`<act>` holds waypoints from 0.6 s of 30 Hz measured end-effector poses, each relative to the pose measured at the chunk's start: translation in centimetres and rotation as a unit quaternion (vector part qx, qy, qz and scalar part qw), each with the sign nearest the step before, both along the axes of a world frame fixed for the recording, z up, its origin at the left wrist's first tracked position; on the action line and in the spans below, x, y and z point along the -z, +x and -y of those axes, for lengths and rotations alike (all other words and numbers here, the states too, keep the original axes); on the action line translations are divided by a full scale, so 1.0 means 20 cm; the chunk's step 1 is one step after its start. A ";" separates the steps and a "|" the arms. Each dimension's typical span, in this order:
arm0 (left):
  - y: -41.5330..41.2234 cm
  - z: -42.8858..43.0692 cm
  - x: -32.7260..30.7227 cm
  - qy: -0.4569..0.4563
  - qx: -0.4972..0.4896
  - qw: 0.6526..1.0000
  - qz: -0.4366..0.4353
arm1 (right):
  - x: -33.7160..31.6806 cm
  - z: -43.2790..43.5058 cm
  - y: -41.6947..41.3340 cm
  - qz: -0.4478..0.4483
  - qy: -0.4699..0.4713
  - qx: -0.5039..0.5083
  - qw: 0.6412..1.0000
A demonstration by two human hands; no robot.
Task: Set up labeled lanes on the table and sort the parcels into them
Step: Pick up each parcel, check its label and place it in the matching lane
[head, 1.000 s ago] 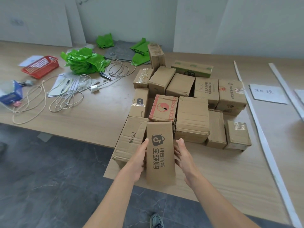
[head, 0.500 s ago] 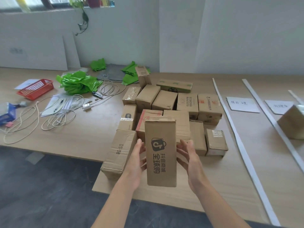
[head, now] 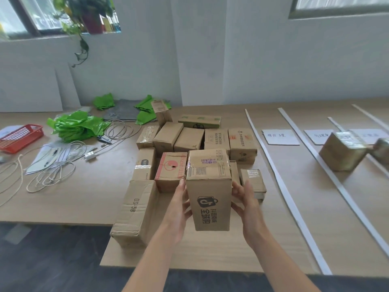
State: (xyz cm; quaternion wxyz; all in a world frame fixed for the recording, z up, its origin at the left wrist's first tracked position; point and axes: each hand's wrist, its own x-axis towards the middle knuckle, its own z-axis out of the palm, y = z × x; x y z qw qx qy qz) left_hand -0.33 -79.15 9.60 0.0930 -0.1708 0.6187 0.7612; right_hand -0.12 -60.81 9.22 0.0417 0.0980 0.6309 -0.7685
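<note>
The tall parcel (head: 208, 197), a brown carton with a shopping-bag logo and dark characters on its near face, sits squarely between the two hands, upright, with its taped and labelled top in view. It is held in front of the pile of parcels (head: 189, 140), and its lower edge appears to be off the table (head: 210, 253).

The left hand (head: 179, 207) grips the carton's left side and the right hand (head: 246, 203) grips its right side. Both take it at about mid-height, with the fingers curled against the cardboard (the fingertips on the far faces are hidden). Both forearms reach up from the bottom edge of the view, converging on the carton, with the wrists nearly straight.

Just left of the left hand lies a long carton marked DS-5B (head: 134, 211), its near end overhanging the table edge. A red-printed box (head: 171, 171) lies behind that hand, and a small box (head: 252, 182) sits just behind the right hand.

To the right, white strips (head: 280, 178) run across the table as dividers, with handwritten paper labels (head: 280, 137) at their far ends. A taped parcel (head: 341, 152) rests against the second strip. On the left lie cables (head: 54, 167), green bags (head: 75, 125) and a red basket (head: 20, 138).
</note>
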 end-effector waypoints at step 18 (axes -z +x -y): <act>0.01 -0.08 -0.04 0.037 0.007 0.999 -0.032 | 0.02 -0.09 0.00 -0.002 -0.028 0.049 0.998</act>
